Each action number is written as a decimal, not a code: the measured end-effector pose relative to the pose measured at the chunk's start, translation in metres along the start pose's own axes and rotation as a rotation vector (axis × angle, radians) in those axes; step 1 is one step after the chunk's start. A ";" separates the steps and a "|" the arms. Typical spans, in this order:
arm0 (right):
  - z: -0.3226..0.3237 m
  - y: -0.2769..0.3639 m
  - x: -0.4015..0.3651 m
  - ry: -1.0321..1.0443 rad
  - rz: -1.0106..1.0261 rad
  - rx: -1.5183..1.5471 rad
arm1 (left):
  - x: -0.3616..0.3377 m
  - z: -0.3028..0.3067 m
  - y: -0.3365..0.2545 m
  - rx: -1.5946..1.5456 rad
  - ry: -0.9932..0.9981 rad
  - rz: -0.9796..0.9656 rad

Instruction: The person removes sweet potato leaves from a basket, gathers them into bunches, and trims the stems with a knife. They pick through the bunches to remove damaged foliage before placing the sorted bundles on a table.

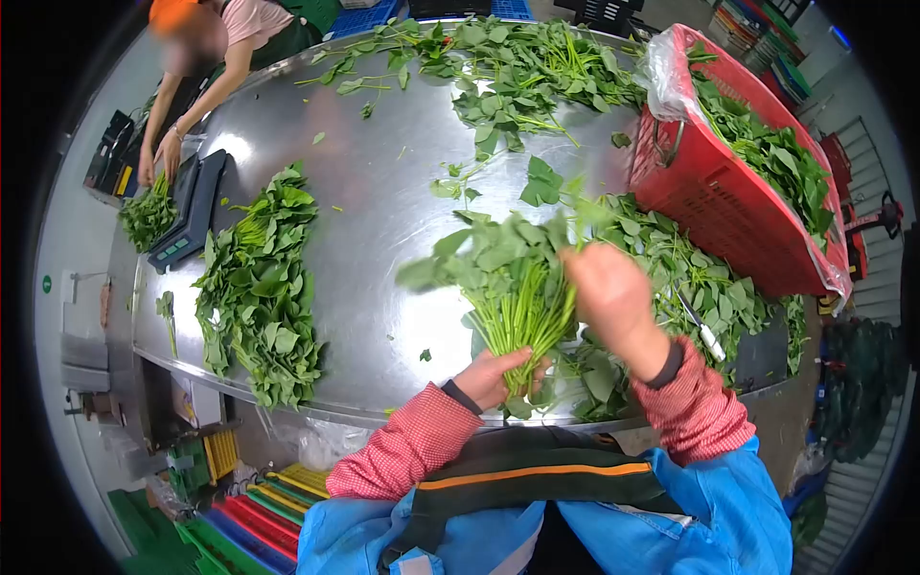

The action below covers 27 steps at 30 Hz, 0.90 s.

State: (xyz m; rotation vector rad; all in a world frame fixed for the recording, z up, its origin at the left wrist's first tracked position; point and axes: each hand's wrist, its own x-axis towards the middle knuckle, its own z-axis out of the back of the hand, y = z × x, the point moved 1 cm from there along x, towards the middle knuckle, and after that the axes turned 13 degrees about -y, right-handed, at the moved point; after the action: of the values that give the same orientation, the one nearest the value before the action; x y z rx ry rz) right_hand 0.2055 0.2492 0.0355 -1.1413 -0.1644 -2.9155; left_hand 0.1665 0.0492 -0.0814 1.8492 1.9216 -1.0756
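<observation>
My left hand [494, 379] is wrapped round the lower stems of a bunch of leafy greens [517, 297], held upright over the near edge of the metal table [369, 240]. At the bunch's upper right, my right hand [613, 292] is closed and blurred, with a blurred green stem [586, 206] rising from its fingers. Loose greens [704, 278] lie to the right of my right hand. On them rests a knife with a white handle [711, 342].
A red crate [714, 192] of greens stands at the right. Stacked bunches [268, 297] lie at the left, beside a scale [196, 211]. A co-worker [230, 57] at the far left handles greens [149, 216]. More greens [537, 72] lie along the far edge.
</observation>
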 end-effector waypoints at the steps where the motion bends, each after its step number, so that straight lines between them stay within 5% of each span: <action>1: -0.006 0.008 -0.020 0.124 0.054 0.012 | 0.002 -0.002 0.000 -0.021 0.003 0.003; 2: -0.009 0.016 -0.038 0.338 0.055 0.056 | 0.004 -0.003 0.000 -0.041 0.006 0.007; 8: -0.018 0.033 -0.068 0.482 -0.164 0.308 | 0.014 0.000 0.006 0.043 -0.011 0.048; 11: -0.012 0.027 -0.062 0.380 -0.222 0.405 | 0.016 0.001 -0.004 0.151 0.021 -0.030; 14: 0.022 0.010 -0.035 0.143 -0.699 0.533 | -0.024 -0.021 -0.072 0.467 -0.041 -0.247; 15: 0.018 0.002 -0.039 -0.082 -0.847 0.628 | -0.037 -0.026 -0.103 0.581 -0.057 -0.346; 17: 0.014 -0.009 -0.046 -0.097 -0.956 0.522 | -0.058 -0.028 -0.165 0.586 -0.061 -0.489; 20: -0.005 0.011 -0.066 -0.010 -0.916 0.624 | -0.031 0.006 -0.207 0.728 -0.209 -0.279; 23: -0.014 0.018 -0.058 0.092 -0.919 0.652 | -0.067 -0.020 -0.230 0.275 -0.103 -0.226; 25: -0.023 0.024 -0.060 0.113 -0.971 0.686 | -0.070 -0.003 -0.244 0.227 0.043 -0.417; 27: -0.038 0.025 -0.065 0.060 -0.991 0.709 | -0.026 0.047 -0.252 0.538 -0.205 -0.334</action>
State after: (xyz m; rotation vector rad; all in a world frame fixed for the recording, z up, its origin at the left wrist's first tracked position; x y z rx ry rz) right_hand 0.2288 0.2188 -0.0342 -0.9774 -2.0650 -2.9942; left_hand -0.0809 0.0205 -0.0160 1.5817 1.9926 -1.9669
